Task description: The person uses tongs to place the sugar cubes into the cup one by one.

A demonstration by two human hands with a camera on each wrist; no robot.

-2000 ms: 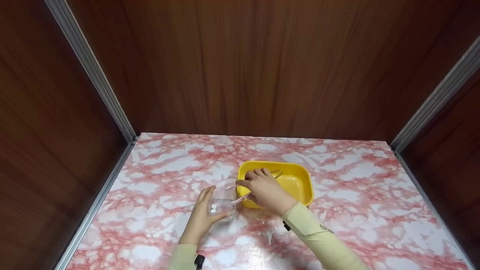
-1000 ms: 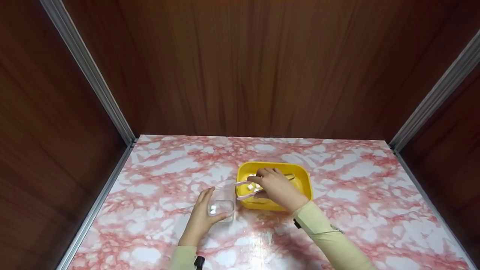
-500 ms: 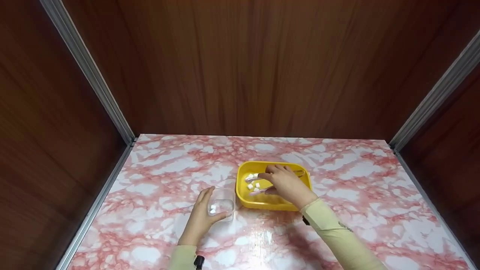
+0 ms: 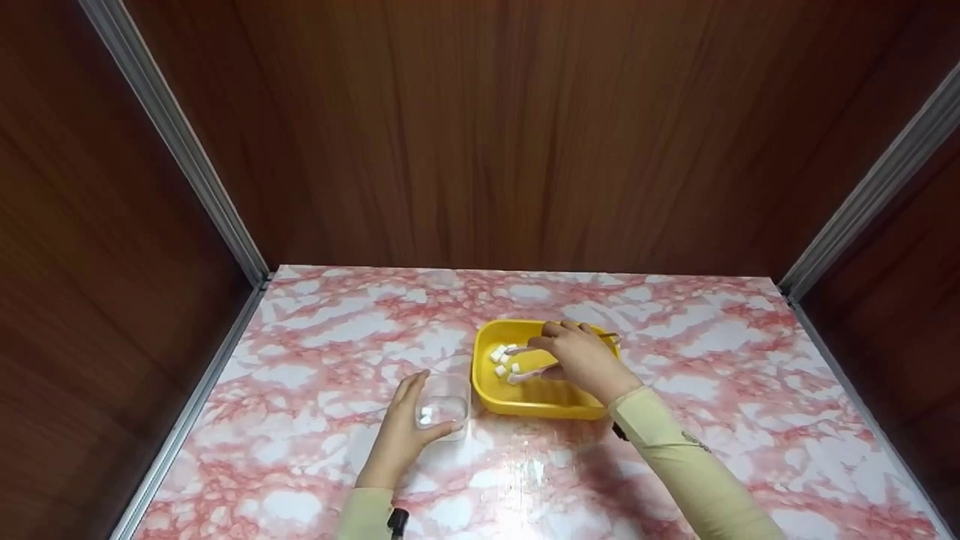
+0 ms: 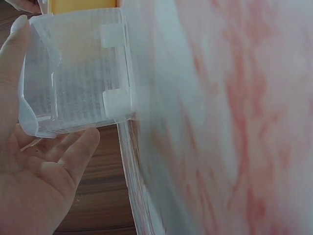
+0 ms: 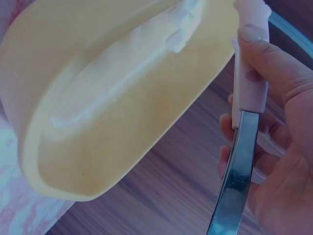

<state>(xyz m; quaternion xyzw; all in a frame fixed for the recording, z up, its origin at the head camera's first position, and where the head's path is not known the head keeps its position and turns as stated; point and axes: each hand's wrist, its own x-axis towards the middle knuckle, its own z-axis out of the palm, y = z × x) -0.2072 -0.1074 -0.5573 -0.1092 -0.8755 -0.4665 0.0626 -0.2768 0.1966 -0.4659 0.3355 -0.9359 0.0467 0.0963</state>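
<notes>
My left hand (image 4: 397,435) holds a small clear plastic container (image 5: 78,73), thumb on one side and fingers on the other. White cubes (image 4: 426,412) lie at the container's left side, visible through the top. To the right, my right hand (image 4: 589,364) grips a pair of tongs (image 6: 247,142) with pale pink ends and a bent metal strip. The tongs' two arms are spread apart over the yellow basin (image 4: 536,410). Several small white cubes (image 4: 499,354) sit at the basin's left end, close to the tong tips, with no cube seen pinched between them.
A red-and-white marbled tabletop (image 4: 360,322) lies under everything. Dark wood-look panels (image 4: 480,150) stand behind and at both sides, joined by metal corner rails (image 4: 180,135). The basin stands just right of the container, nearly touching it.
My right hand has drawn back rightward from above the container to over the basin with the tongs, uncovering the cubes there. The left hand and container have stayed put.
</notes>
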